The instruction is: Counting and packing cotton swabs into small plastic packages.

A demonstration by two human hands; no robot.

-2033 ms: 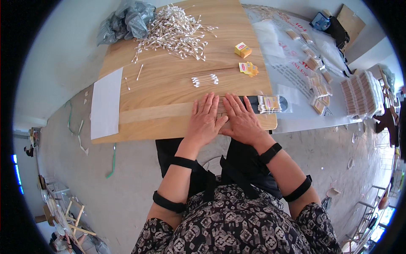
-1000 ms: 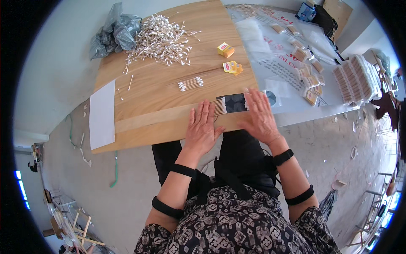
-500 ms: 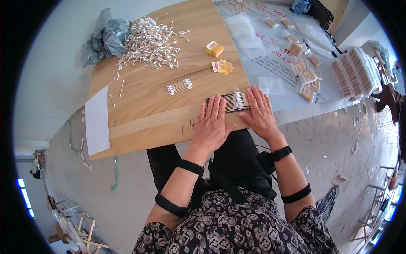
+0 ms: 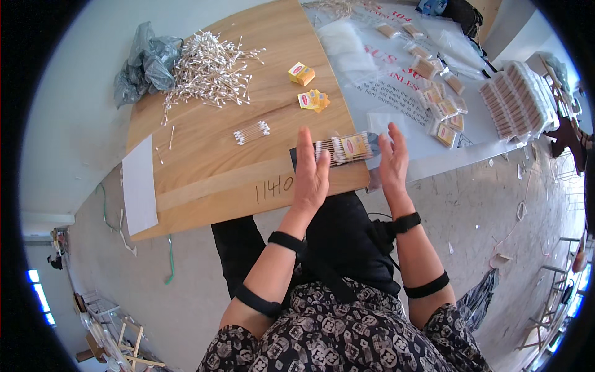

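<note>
My left hand [image 4: 311, 177] and my right hand [image 4: 393, 164] are raised on edge, palms facing each other, fingers stretched out and holding nothing. Between them, at the table's front edge, lies a flat row of cotton swabs [image 4: 327, 151] with a yellow card [image 4: 354, 146] over its right part. Under the row a dark flat piece [image 4: 294, 159] shows at the left; whether clear film covers the swabs I cannot tell. My left hand stands close by the row's left end, hiding part of it. Just beyond its right end is my right hand.
A small bundle of swabs [image 4: 252, 132] lies on the wooden table [image 4: 211, 167]. Behind it are yellow cards [image 4: 314, 100], a yellow card stack [image 4: 301, 74], a loose swab heap [image 4: 211, 71] and a grey plastic bag [image 4: 145, 65]. Packed swabs [image 4: 520, 102] sit at the right.
Both hands have lifted off the swab row and turned from palms down to palms facing. They are farther apart, and the yellow card now shows. The view has shifted slightly.
</note>
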